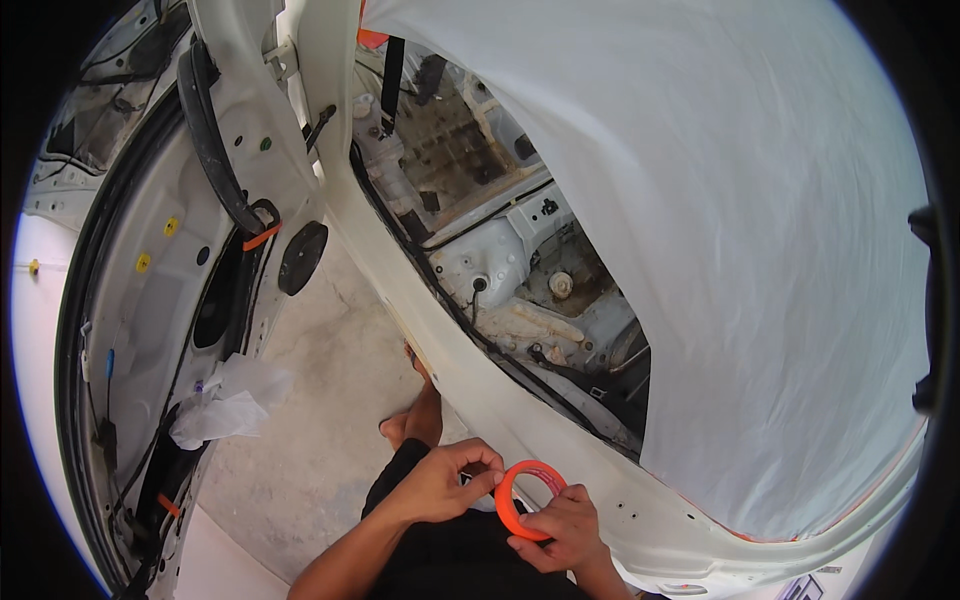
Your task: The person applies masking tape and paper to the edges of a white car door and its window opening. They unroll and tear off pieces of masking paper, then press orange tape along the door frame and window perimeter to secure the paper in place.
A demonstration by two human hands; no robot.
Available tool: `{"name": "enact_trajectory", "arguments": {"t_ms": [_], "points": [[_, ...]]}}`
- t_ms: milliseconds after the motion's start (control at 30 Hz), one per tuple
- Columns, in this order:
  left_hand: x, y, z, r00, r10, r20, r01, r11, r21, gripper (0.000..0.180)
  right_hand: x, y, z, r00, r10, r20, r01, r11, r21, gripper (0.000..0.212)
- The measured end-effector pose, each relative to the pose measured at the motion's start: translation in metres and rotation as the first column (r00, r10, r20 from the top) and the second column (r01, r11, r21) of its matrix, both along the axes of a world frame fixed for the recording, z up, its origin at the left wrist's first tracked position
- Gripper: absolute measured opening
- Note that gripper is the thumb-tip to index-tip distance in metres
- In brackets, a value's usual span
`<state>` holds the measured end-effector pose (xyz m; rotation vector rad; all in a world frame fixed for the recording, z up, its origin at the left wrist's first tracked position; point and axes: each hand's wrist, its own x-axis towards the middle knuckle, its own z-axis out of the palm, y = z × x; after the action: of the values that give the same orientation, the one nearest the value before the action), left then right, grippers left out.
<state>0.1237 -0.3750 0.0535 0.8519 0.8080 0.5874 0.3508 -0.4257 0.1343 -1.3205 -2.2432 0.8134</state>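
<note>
An orange roll of masking tape (pixel 506 503) is gripped in my right hand (pixel 570 530), thumb through the ring and fingers round its outer side. My left hand (pixel 448 482) pinches at the roll's left edge, thumb and forefinger together. Whether a loose tape end lies between those fingertips is too small to tell. Both hands are low in front of my body, beside the white car body's door sill (pixel 470 400). White masking sheet (pixel 760 250) covers much of the car to the right, with orange tape along its lower edge.
To the left, an open car door (pixel 160 290) shows its bare inner panel, with crumpled plastic (pixel 232 405) hanging from it. Through the door opening lies the stripped car floor (pixel 470 150), with a black rubber seal (pixel 450 310) along the opening. Concrete floor (pixel 320 390) lies between door and sill.
</note>
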Motion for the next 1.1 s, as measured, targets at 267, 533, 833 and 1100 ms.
{"name": "enact_trajectory", "arguments": {"t_ms": [267, 533, 833, 1100], "points": [[0.017, 0.009, 0.03, 0.969, 0.246, -0.018, -0.242, 0.935, -0.26, 0.022, -0.012, 0.019, 0.026, 0.996, -0.08, -0.038, 0.07, 0.974, -0.215, 0.035], [0.009, 0.033, 0.007, 0.955, 0.06, 0.29, 0.107, 0.842, -0.528, 0.022, -0.013, 0.046, 0.056, 0.983, 0.18, -0.03, -0.178, 0.907, -0.382, 0.052], [-0.011, 0.069, 0.047, 0.978, 0.084, -0.188, -0.021, 0.948, 0.317, 0.012, -0.021, 0.065, 0.04, 0.916, -0.263, -0.302, 0.039, 0.809, -0.586, 0.046], [-0.013, 0.084, -0.052, 0.995, 0.019, 0.094, 0.035, 0.843, -0.537, 0.005, 0.005, 0.037, 0.056, 0.902, -0.341, -0.265, 0.032, 0.666, -0.745, 0.029]]}}
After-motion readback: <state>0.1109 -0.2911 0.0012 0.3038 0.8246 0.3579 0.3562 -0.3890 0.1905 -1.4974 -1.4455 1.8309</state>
